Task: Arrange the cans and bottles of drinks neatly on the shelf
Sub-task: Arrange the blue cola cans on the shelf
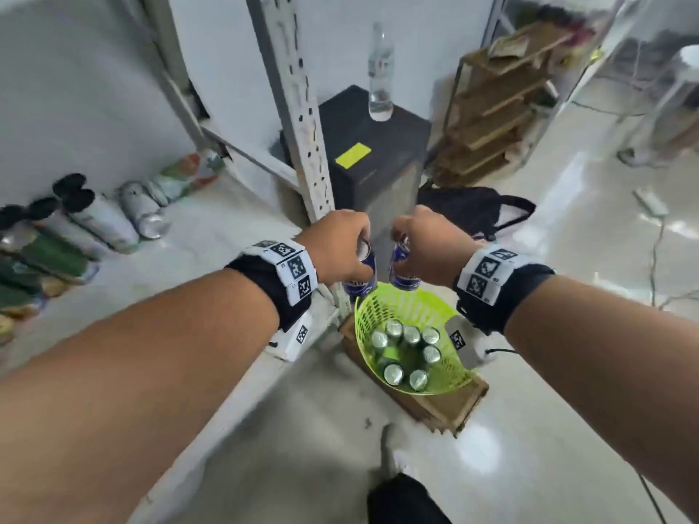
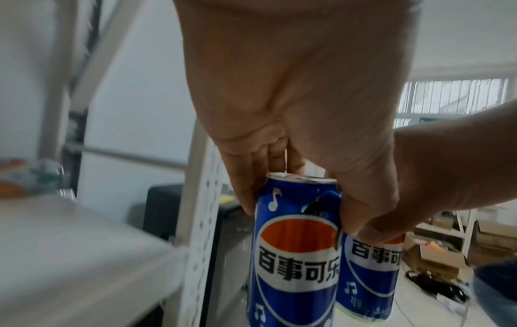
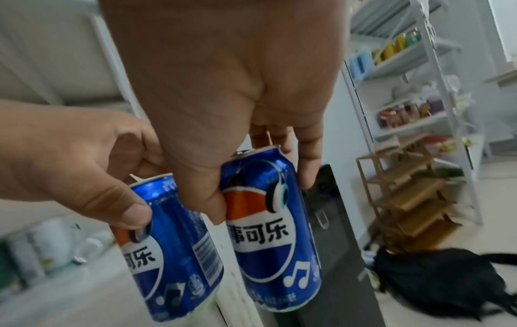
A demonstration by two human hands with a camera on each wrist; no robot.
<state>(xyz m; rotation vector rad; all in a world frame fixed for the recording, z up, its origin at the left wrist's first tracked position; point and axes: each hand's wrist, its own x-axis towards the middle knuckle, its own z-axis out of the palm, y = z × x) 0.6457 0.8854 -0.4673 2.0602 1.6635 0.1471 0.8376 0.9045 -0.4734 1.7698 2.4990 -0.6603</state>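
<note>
Both hands palm-down, left hand (image 1: 336, 243) gripping blue can (image 1: 362, 272), right hand (image 1: 431, 243) another (image 1: 404, 266)

The left hand (image 1: 336, 243) gripped a blue can (image 1: 361, 274) by its top, and the right hand (image 1: 431, 243) gripped another blue can (image 1: 404, 268) just beside it, both above a green basket (image 1: 450, 308) of silver-topped cans (image 1: 406, 353). Cans and bottles (image 1: 102, 217) lay on the shelf (image 1: 204, 236).

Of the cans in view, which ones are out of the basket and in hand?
The two blue cola cans: left hand grips one, right hand the other.
</note>
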